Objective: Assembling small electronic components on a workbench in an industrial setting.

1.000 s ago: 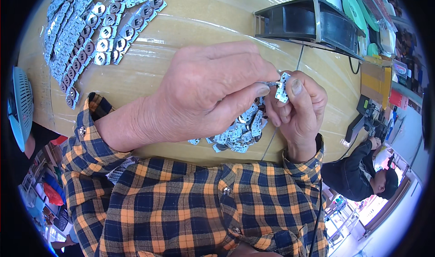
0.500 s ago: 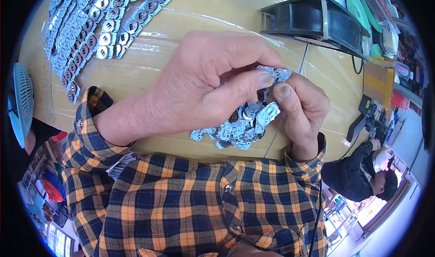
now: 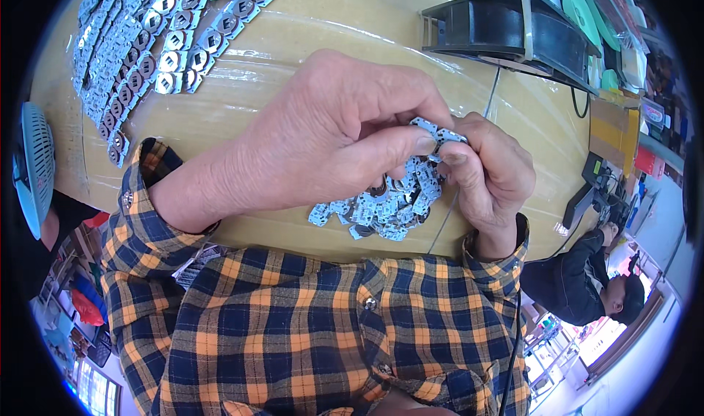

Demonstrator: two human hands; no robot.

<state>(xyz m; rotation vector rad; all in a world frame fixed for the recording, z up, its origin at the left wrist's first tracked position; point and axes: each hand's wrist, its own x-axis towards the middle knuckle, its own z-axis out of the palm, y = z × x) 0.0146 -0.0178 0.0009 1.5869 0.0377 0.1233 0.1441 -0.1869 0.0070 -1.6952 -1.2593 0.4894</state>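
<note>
Both my hands meet above the table around a small strip of pale blue-white circuit boards [image 3: 441, 133]. My left hand [image 3: 330, 134] pinches its left end between thumb and forefinger. The right end sits between the thumb and bent forefinger of my right hand [image 3: 495, 170]. Whether the two boards are joined or apart I cannot tell. Under the fingers lies a loose pile of similar small boards [image 3: 389, 209], some showing round metallic discs, partly covered by my left hand.
Long rows of boards with round discs [image 3: 136, 68] lie at the far left of the table [image 3: 293, 20]. A black fan [image 3: 506, 33] stands at the far right, near a cardboard box [image 3: 612, 134]. A blue basket [image 3: 37, 163] is at the left edge; another person [image 3: 579, 280] sits to the right.
A single board that hung below my right fingers is no longer there. The strip between my fingertips has tilted, its right end now lower, and my right thumb has shifted slightly downward.
</note>
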